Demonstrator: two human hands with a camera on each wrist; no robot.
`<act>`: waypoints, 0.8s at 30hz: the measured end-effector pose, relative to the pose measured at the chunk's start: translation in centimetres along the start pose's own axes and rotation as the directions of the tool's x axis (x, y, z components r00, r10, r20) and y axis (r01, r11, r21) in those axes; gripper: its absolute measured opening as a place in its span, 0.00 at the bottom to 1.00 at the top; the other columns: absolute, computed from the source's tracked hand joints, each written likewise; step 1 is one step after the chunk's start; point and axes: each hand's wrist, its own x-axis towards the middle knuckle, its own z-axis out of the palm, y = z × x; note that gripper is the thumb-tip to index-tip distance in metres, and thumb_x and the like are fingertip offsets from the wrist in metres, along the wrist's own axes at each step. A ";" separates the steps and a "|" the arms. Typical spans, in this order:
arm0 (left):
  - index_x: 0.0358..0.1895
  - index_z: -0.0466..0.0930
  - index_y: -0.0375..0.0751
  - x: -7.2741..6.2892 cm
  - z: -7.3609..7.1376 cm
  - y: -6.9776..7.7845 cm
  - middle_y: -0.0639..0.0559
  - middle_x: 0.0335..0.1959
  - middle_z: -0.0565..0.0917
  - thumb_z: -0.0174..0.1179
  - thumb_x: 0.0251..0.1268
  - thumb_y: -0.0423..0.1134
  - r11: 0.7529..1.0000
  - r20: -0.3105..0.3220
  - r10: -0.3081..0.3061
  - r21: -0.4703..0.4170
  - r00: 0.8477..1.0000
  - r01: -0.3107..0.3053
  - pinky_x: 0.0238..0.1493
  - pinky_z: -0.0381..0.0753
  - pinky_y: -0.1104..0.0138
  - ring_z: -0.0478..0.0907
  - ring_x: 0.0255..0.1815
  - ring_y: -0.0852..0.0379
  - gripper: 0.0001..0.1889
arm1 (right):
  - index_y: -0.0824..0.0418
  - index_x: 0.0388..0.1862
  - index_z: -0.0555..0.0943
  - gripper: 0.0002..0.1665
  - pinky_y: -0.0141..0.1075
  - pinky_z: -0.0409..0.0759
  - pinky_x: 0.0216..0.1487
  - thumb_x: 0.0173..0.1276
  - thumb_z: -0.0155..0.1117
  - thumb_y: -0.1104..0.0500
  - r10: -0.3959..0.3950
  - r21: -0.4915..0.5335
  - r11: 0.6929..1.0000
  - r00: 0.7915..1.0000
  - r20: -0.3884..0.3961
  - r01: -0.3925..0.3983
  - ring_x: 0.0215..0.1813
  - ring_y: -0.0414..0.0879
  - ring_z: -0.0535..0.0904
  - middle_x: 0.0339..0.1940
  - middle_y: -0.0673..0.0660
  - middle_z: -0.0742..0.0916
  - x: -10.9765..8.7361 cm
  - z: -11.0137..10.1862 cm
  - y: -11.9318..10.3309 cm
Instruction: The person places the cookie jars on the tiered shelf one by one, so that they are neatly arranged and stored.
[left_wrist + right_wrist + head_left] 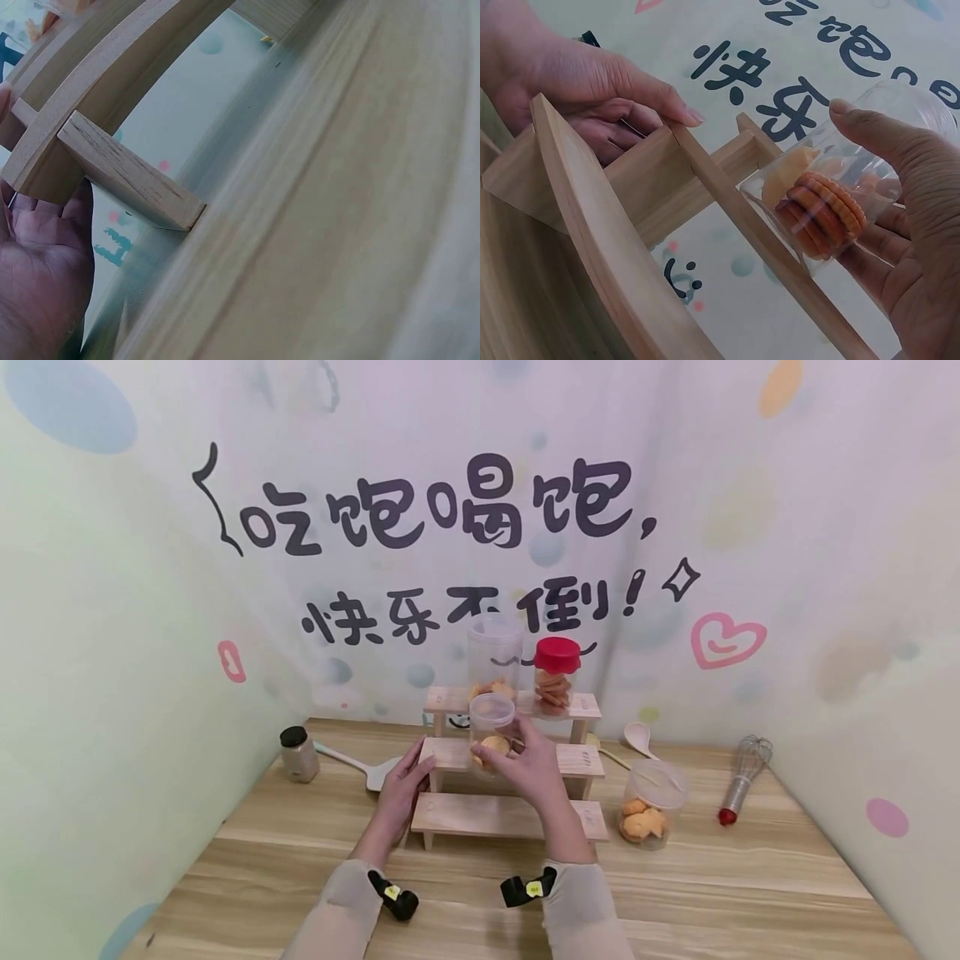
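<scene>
My right hand (536,764) grips a clear plastic jar (491,712) with round biscuits (821,214) at its bottom. Its thumb and fingers wrap the sides. The jar is upright, its base right at the middle step of a three-tier wooden display stand (480,816). At the left end of that step, my left hand (400,793) holds the board, thumb on top and fingers underneath. On the top step stand a taller clear jar (495,647), partly hidden behind the held one, and a red-lidded jar (557,681) of biscuits.
Right of the stand are another biscuit jar (645,818), a pale spoon (638,739) and a whisk (742,781) with a red end. To the left lie a white spatula (352,764) and a black-lidded jar (300,756). A printed curtain (420,427) closes off the back.
</scene>
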 end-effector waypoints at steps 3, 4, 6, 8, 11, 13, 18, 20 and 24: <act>0.79 0.59 0.48 0.0 0.0 0.1 0.42 0.79 0.59 0.63 0.71 0.44 1.000 0.001 0.002 0.004 1.000 -0.002 0.75 0.58 0.49 0.60 0.75 0.46 0.37 | 0.50 0.66 0.76 0.42 0.47 0.81 0.58 0.55 0.80 0.42 -0.002 -0.017 1.000 1.000 0.000 0.002 0.57 0.44 0.82 0.56 0.48 0.85 0.0 -0.1 0.0; 0.79 0.59 0.47 0.0 0.0 0.1 0.43 0.79 0.58 0.63 0.71 0.44 1.000 0.002 0.003 0.005 1.000 -0.003 0.75 0.58 0.49 0.60 0.75 0.46 0.37 | 0.51 0.66 0.76 0.41 0.47 0.82 0.58 0.55 0.81 0.42 -0.002 -0.020 1.000 1.000 -0.002 0.002 0.57 0.44 0.82 0.56 0.49 0.85 0.1 -0.1 0.0; 0.79 0.59 0.48 -0.1 0.1 0.1 0.43 0.79 0.58 0.63 0.71 0.45 1.000 -0.001 0.001 0.002 1.000 -0.001 0.75 0.58 0.49 0.60 0.75 0.47 0.37 | 0.52 0.65 0.77 0.41 0.47 0.82 0.57 0.55 0.81 0.42 -0.002 -0.027 1.000 1.000 -0.006 0.002 0.57 0.45 0.82 0.55 0.50 0.86 0.1 -0.2 0.0; 0.79 0.59 0.48 -0.1 0.2 0.1 0.43 0.79 0.59 0.64 0.71 0.44 1.000 -0.006 -0.001 -0.003 1.000 0.001 0.75 0.58 0.49 0.61 0.75 0.47 0.37 | 0.52 0.64 0.77 0.40 0.48 0.82 0.56 0.55 0.80 0.42 0.006 -0.032 0.999 1.000 -0.010 -0.007 0.56 0.45 0.82 0.55 0.54 0.86 0.1 -0.3 0.1; 0.79 0.60 0.48 -0.2 0.2 0.2 0.43 0.79 0.59 0.64 0.71 0.44 1.000 -0.011 -0.003 -0.011 1.000 0.003 0.74 0.59 0.50 0.61 0.75 0.47 0.36 | 0.52 0.64 0.77 0.40 0.48 0.82 0.56 0.55 0.79 0.40 0.023 -0.037 0.999 1.000 -0.003 -0.023 0.56 0.46 0.82 0.55 0.58 0.86 0.2 -0.3 0.1; 0.79 0.60 0.48 -0.2 0.2 0.1 0.43 0.79 0.59 0.64 0.71 0.44 1.000 -0.009 -0.001 -0.014 1.000 0.001 0.74 0.59 0.51 0.61 0.75 0.47 0.36 | 0.52 0.63 0.77 0.39 0.47 0.83 0.55 0.56 0.79 0.39 0.034 -0.046 0.998 0.999 0.002 -0.034 0.55 0.46 0.82 0.55 0.58 0.86 0.1 -0.3 0.2; 0.79 0.60 0.50 -0.1 0.1 0.0 0.44 0.79 0.59 0.63 0.71 0.44 1.000 0.001 -0.003 -0.009 1.000 0.003 0.74 0.60 0.51 0.61 0.75 0.48 0.36 | 0.54 0.61 0.78 0.39 0.47 0.83 0.54 0.55 0.79 0.39 0.056 -0.066 0.996 0.998 0.019 -0.055 0.56 0.46 0.82 0.53 0.56 0.86 0.2 -0.5 0.1; 0.79 0.60 0.50 -0.1 0.0 0.0 0.44 0.79 0.59 0.63 0.72 0.44 1.000 0.003 -0.002 -0.008 1.000 0.002 0.74 0.61 0.52 0.61 0.75 0.48 0.36 | 0.54 0.61 0.77 0.40 0.47 0.83 0.55 0.55 0.79 0.38 0.070 -0.070 0.995 0.997 0.028 -0.067 0.57 0.46 0.82 0.54 0.57 0.86 0.2 -0.6 0.0; 0.79 0.60 0.50 -0.1 0.0 -0.1 0.44 0.79 0.59 0.63 0.71 0.44 1.000 0.003 -0.002 -0.016 1.000 0.002 0.74 0.61 0.53 0.61 0.75 0.48 0.36 | 0.54 0.64 0.76 0.43 0.48 0.80 0.60 0.54 0.79 0.37 0.109 -0.072 0.992 0.993 0.048 -0.105 0.60 0.48 0.81 0.57 0.57 0.85 0.2 -1.0 -0.4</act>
